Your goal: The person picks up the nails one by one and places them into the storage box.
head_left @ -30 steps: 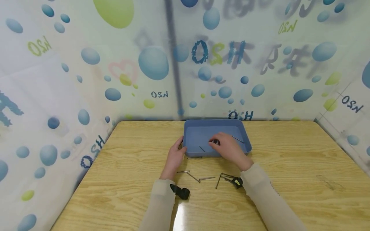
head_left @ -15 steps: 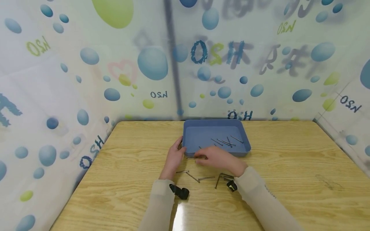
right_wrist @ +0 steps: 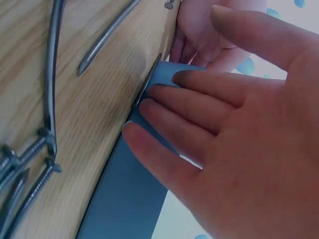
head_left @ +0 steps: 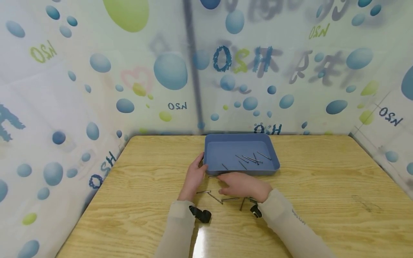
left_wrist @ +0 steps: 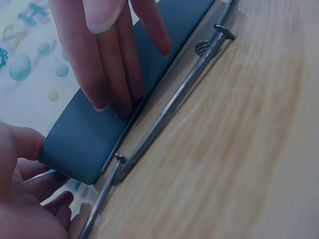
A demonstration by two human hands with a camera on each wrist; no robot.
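Observation:
My left hand (head_left: 193,177) holds the blue tray (head_left: 219,152) at its near left corner, the thumb at the front and the fingers along the side. In front of the tray, my right hand (head_left: 244,184) reaches leftward with its palm toward the near wall. A nail (right_wrist: 149,79) lies along the foot of that wall, and the right fingertips (right_wrist: 145,105) are right at it, fingers nearly straight and thumb apart. Inside the tray lie several nails (head_left: 252,158), mostly toward its right half.
Nearer on the wooden table (head_left: 129,200), several loose nails lie in a broken row, among them a slanted nail (head_left: 215,198) and a level nail (head_left: 230,199). Others are partly hidden beside the right wrist's black camera (head_left: 256,210). A patterned curtain (head_left: 155,118) stands behind the tray.
My right hand has come out from over the tray, let several nails drop inside, and moved left and nearer to the nail by the front wall. The left hand stays at the corner.

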